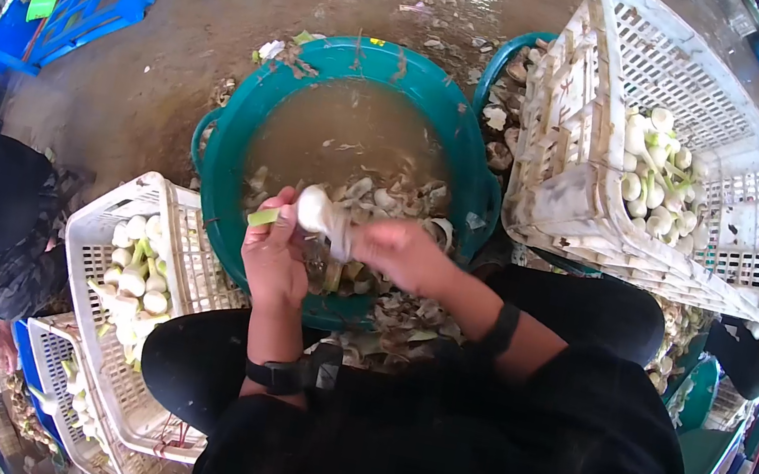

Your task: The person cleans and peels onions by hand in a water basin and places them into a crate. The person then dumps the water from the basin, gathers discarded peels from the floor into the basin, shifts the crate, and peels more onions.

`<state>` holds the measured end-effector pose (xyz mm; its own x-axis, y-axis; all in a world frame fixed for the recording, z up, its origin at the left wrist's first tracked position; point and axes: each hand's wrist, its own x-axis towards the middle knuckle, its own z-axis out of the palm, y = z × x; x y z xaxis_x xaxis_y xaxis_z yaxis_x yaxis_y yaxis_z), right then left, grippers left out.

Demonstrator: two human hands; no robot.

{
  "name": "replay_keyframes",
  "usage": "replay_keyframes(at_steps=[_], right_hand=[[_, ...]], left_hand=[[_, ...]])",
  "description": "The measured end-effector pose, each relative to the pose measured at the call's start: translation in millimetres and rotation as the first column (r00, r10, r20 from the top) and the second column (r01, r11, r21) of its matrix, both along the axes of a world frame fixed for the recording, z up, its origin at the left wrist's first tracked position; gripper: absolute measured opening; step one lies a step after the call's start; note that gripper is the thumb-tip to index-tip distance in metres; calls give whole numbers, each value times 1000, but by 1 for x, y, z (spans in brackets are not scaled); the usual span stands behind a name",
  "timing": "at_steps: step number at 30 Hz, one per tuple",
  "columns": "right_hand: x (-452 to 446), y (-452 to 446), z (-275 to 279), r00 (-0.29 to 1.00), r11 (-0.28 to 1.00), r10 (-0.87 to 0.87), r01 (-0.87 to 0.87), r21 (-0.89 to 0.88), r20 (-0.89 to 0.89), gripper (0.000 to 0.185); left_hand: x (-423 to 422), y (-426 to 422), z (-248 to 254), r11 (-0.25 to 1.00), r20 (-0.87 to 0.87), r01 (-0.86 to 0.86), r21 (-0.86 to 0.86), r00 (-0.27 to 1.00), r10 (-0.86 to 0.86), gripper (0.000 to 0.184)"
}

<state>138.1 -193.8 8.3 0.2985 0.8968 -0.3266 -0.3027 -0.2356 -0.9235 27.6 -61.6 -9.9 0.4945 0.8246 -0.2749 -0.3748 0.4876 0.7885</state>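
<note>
Brown floor [189,51] beyond, left grip [278,260] clasps garlic [311,208], right grip [403,249] beside pinching its skin [340,234].

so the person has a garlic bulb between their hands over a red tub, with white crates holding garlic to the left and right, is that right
The tub is teal green, not red, as the head view shows. The rest stands: a garlic bulb between the left hand and right hand, with white crates holding garlic to the left and right.
</note>
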Motion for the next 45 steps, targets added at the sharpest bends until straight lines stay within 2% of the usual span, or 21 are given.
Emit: replay_keyframes(at_steps=[1,2,4,8,10,12,14,18,20,22,25,27,28,29,30,34,38,41,42,43,45], right_hand=[[-7,-6,-26,873,971,6,-122,207,488,13],[-7,-8,-47,874,969,7,-126,212,486,13],[-8,-16,-74,565,965,-32,-198,173,825,11],[17,-21,-70,88,890,454,-83,-448,887,20],[23,-16,-72,81,837,546,-104,-538,834,31],[11,2,-54,414,968,-252,122,221,874,37],[-2,21,-7,939,950,-300,277,146,167,37],[11,36,8,997,995,-82,81,65,10,29],[9,19,3,681,869,-21,-349,350,732,24],[4,-3,-16,357,903,204,-427,-35,911,18],[8,-21,-48,338,917,398,-167,-362,853,28],[13,-14,-45,492,931,362,-144,-336,792,33],[21,-10,-45,621,944,313,-122,-306,718,40],[33,-8,-55,624,945,308,-113,-307,718,40],[45,-4,-75,694,962,197,-1,-272,693,42],[102,16,-137,795,877,-7,296,-378,606,54],[121,59,-159,802,608,-21,484,-629,598,71],[130,91,-170,844,529,30,442,-725,536,72],[131,97,-183,860,506,73,405,-761,506,73],[131,99,-197,861,499,71,407,-765,504,73],[122,93,-230,907,502,244,184,-845,343,76]], left_hand=[[-3,6,-1,999,-34,-12,-38,999,10,14],[-5,7,1,999,-37,-16,-34,999,15,14],[-6,3,6,999,-147,-46,5,988,46,14],[-2,1,18,990,-253,-141,-11,958,134,15],[-11,12,10,994,-245,-97,-41,966,84,16],[1,4,20,986,-292,-169,-6,943,160,16],[5,-3,22,987,-401,-31,155,912,92,20],[7,-9,25,995,-425,-33,98,902,72,21],[-8,13,12,941,-247,-158,-300,965,83,21],[-22,24,12,898,-101,-107,-426,992,70,18],[-28,28,13,877,-76,-213,-430,977,200,15],[-65,49,20,847,216,-222,-482,907,361,37],[-76,62,38,642,167,-428,-636,736,656,51],[-74,55,68,673,320,-484,-559,622,714,53],[-68,61,79,514,171,-665,-542,511,842,52],[-45,64,37,731,-209,-513,-450,856,473,48],[55,67,-4,963,-455,-114,-243,890,-9,73],[107,106,-79,996,-622,79,-30,779,-80,75],[112,115,-94,978,-951,207,33,307,-33,73],[118,123,-110,937,-963,349,16,-248,108,72],[90,149,-150,859,-945,487,-161,-328,9,69]])
